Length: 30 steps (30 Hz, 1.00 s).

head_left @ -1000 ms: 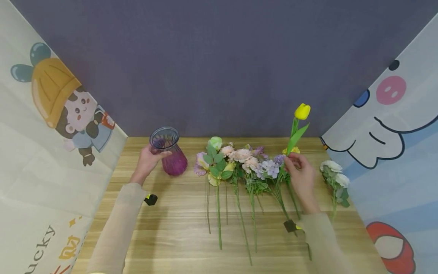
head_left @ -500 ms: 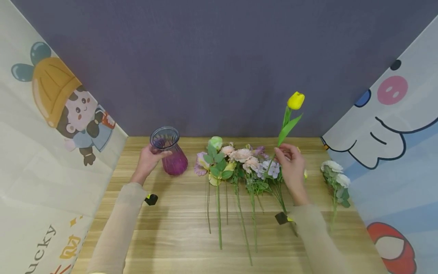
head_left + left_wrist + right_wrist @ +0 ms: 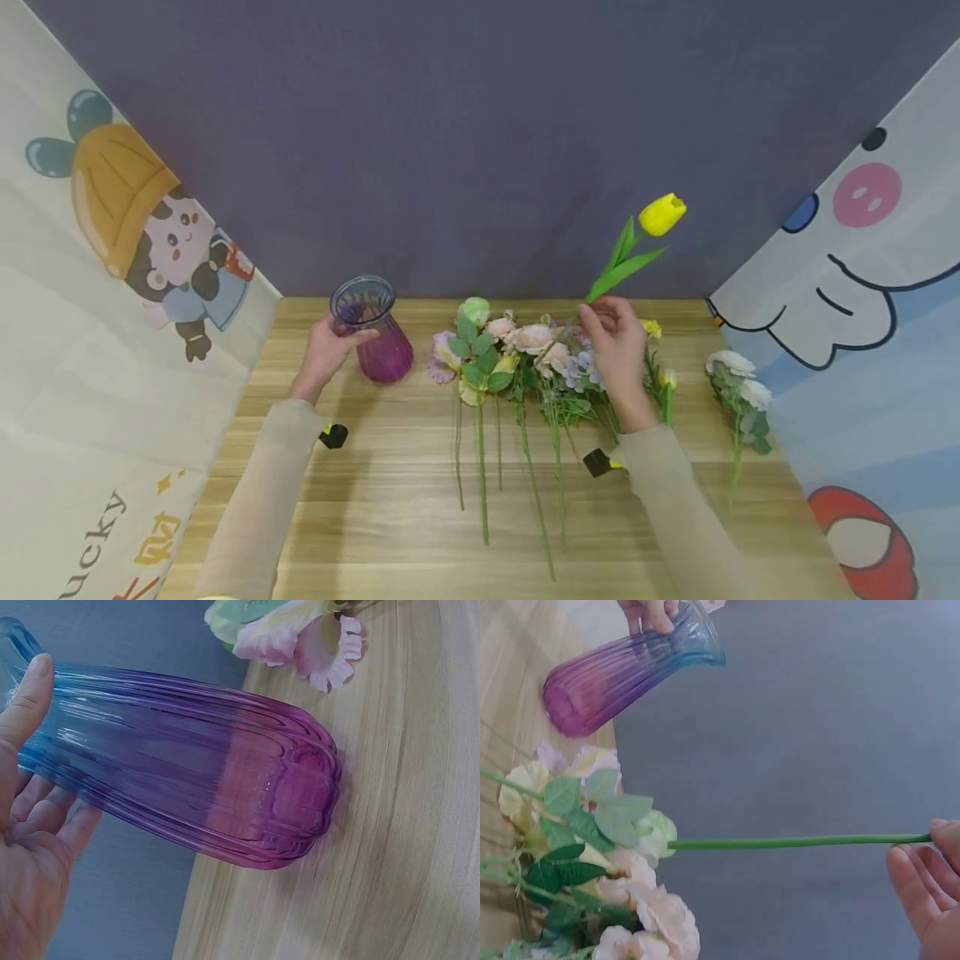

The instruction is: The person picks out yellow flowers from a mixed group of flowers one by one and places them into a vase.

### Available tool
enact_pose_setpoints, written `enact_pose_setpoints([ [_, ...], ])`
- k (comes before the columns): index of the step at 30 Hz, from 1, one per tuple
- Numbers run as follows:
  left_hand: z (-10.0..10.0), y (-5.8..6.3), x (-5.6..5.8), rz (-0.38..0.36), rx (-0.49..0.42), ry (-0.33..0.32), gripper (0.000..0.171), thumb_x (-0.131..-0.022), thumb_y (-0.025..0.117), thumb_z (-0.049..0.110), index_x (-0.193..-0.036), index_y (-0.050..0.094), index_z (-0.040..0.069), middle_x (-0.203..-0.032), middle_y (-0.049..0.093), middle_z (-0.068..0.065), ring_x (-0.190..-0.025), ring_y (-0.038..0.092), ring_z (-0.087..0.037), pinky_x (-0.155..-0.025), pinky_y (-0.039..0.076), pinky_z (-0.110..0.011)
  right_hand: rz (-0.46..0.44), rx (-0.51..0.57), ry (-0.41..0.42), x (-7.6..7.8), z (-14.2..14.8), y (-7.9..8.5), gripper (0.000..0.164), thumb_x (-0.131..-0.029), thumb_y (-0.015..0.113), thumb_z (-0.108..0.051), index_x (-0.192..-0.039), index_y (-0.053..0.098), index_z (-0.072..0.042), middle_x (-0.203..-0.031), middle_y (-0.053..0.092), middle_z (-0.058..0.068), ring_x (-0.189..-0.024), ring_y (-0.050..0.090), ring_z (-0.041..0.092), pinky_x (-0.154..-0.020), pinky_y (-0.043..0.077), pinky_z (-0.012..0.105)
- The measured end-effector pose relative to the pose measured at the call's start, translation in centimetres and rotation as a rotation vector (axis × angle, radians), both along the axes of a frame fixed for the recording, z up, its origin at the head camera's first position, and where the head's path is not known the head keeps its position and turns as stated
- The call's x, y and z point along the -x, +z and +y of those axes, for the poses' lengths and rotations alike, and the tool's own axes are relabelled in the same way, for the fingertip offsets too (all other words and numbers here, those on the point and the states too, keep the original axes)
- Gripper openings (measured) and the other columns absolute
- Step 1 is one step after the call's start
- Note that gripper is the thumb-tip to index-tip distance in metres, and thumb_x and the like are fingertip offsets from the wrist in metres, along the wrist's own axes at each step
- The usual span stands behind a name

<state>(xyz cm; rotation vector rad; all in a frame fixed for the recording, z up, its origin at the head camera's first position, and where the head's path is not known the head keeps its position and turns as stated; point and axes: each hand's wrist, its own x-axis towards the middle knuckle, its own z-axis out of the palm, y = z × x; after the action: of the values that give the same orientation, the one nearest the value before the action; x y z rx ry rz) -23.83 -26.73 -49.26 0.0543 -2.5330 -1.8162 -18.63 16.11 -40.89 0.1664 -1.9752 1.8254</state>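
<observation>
Vase [image 3: 385, 353] in left hand [image 3: 324, 357], yellow tulip [image 3: 622, 272] in right hand [image 3: 619, 354]

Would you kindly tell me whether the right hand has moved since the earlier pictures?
Yes, in the head view the right hand has moved left, farther from the white flowers.

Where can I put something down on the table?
There's bare table in front of the vase, between the left sleeve and the long stems. A narrow gap separates the yellow bud from the white flowers. The middle, full of flower heads, is crowded.
</observation>
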Motion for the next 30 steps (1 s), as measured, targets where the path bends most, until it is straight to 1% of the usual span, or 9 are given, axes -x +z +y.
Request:
enact_pose_setpoints([
  [3,-0.1,-0.2,0.0,0.016,-0.002,0.005,0.066,-0.081,0.082,0.030,-0.135,0.053,0.006,-0.129,0.063,-0.018,-0.107,0.063,-0.012,-0.092,0.054,-0.025,0.008,0.003,0.012,0.3,-0.7,0.4,0.023,-0.093,0.064,0.001,-0.105,0.054,0.019,-0.098,0.062,0.038,-0.074,0.069,0.010,-0.065,0.058,0.018],
  [7,-0.1,-0.5,0.1,0.049,0.005,0.003,0.067,-0.080,0.082,0.035,-0.134,0.054,0.006,-0.126,0.064,-0.018,-0.105,0.065,-0.013,-0.089,0.055,-0.024,0.014,0.020,0.041,0.4,-1.6,0.6,0.020,-0.094,0.063,0.000,-0.104,0.055,0.016,-0.099,0.061,0.038,-0.075,0.070,0.017,-0.067,0.059,0.022],
  [11,0.0,-0.6,0.1,0.055,0.016,0.005,0.069,-0.079,0.083,0.037,-0.134,0.054,0.007,-0.126,0.065,-0.017,-0.109,0.065,-0.020,-0.091,0.056,-0.028,0.023,0.020,0.065,0.6,-2.3,0.3,0.016,-0.094,0.063,0.000,-0.104,0.057,0.012,-0.099,0.063,0.035,-0.075,0.069,0.010,-0.070,0.059,0.024],
  [13,0.1,-0.6,0.2,0.047,0.025,0.010,0.071,-0.078,0.083,0.039,-0.134,0.054,0.008,-0.126,0.065,-0.016,-0.112,0.064,-0.024,-0.093,0.055,-0.031,0.034,0.038,0.071,1.0,-2.6,-0.2,0.016,-0.094,0.063,-0.001,-0.104,0.057,0.011,-0.098,0.064,0.034,-0.075,0.069,0.008,-0.072,0.059,0.024],
  [18,0.0,-0.7,0.2,0.028,0.041,0.018,0.072,-0.078,0.083,0.040,-0.135,0.053,0.008,-0.126,0.065,-0.015,-0.114,0.062,-0.027,-0.097,0.053,-0.037,0.053,0.183,0.096,2.1,-3.6,-1.8,0.022,-0.093,0.067,-0.008,-0.106,0.058,0.007,-0.097,0.067,0.021,-0.082,0.070,0.020,-0.079,0.060,0.033],
  [20,0.0,-0.7,0.2,0.030,0.044,0.019,0.070,-0.079,0.082,0.040,-0.135,0.054,0.008,-0.126,0.065,-0.015,-0.113,0.063,-0.027,-0.096,0.053,-0.037,0.065,0.244,0.112,2.4,-4.1,-2.0,0.025,-0.093,0.067,-0.009,-0.107,0.057,0.008,-0.097,0.068,0.015,-0.085,0.069,0.024,-0.081,0.060,0.036],
  [21,0.0,-0.7,0.1,0.033,0.045,0.019,0.070,-0.079,0.082,0.039,-0.134,0.054,0.008,-0.125,0.065,-0.015,-0.112,0.063,-0.026,-0.096,0.054,-0.036,0.071,0.269,0.119,2.4,-4.4,-2.0,0.026,-0.093,0.067,-0.010,-0.108,0.057,0.009,-0.097,0.068,0.013,-0.085,0.069,0.023,-0.081,0.060,0.035],
  [27,0.0,-0.7,0.1,0.060,0.043,0.021,0.068,-0.078,0.083,0.038,-0.132,0.055,0.007,-0.123,0.066,-0.016,-0.107,0.065,-0.020,-0.091,0.056,-0.032,0.077,0.379,0.143,3.1,-6.1,-2.1,0.034,-0.093,0.067,-0.008,-0.112,0.052,0.016,-0.098,0.068,0.013,-0.086,0.068,0.024,-0.082,0.060,0.036],
  [30,-0.1,-0.8,0.1,0.063,0.041,0.026,0.068,-0.078,0.083,0.038,-0.132,0.055,0.006,-0.123,0.066,-0.016,-0.105,0.065,-0.018,-0.091,0.056,-0.031,0.076,0.427,0.167,3.4,-6.9,-1.9,0.039,-0.093,0.067,-0.008,-0.115,0.048,0.019,-0.100,0.067,0.013,-0.087,0.068,0.024,-0.085,0.059,0.039],
])
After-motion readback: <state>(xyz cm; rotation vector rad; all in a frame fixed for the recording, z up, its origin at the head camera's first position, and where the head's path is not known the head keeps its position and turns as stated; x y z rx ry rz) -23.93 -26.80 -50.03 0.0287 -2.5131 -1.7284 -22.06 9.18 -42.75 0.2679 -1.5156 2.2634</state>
